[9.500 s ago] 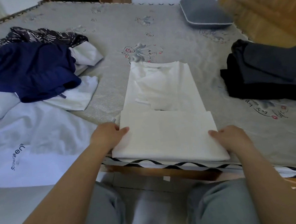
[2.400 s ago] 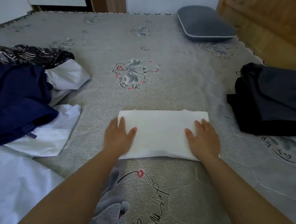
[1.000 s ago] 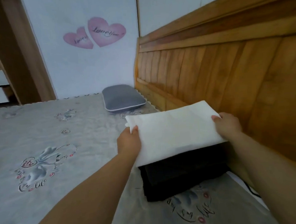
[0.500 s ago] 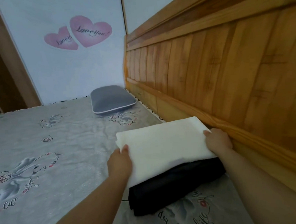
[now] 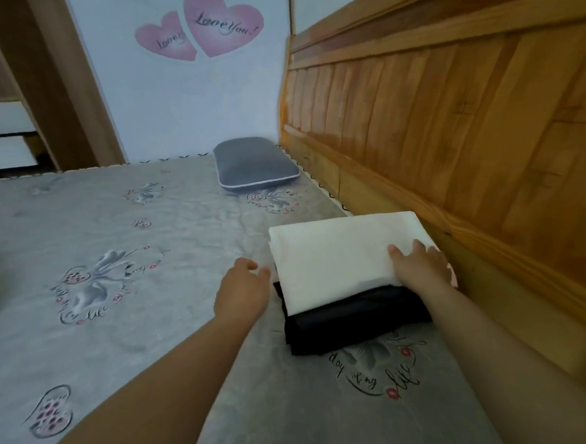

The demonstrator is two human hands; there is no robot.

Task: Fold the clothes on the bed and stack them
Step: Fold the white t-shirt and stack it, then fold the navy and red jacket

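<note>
Folded white shirt point(image 5: 341, 253) sits on top of the dark folded clothes point(image 5: 352, 317), stacked on the bed point(image 5: 152, 299) right next to the wooden headboard point(image 5: 450, 126). Right hand point(image 5: 421, 265) lies flat on the shirt's right end, fingers straight, so the grip is loose, just pressing the cloth, not pinching. Left hand point(image 5: 241, 290) is just beside the stack's left edge, fingers relaxed and a bit curled, grip holding nothing. Can't tell if it touches the shirt. Grey pillow point(image 5: 254, 166) is further up the bed, well apart from the stack.
</note>
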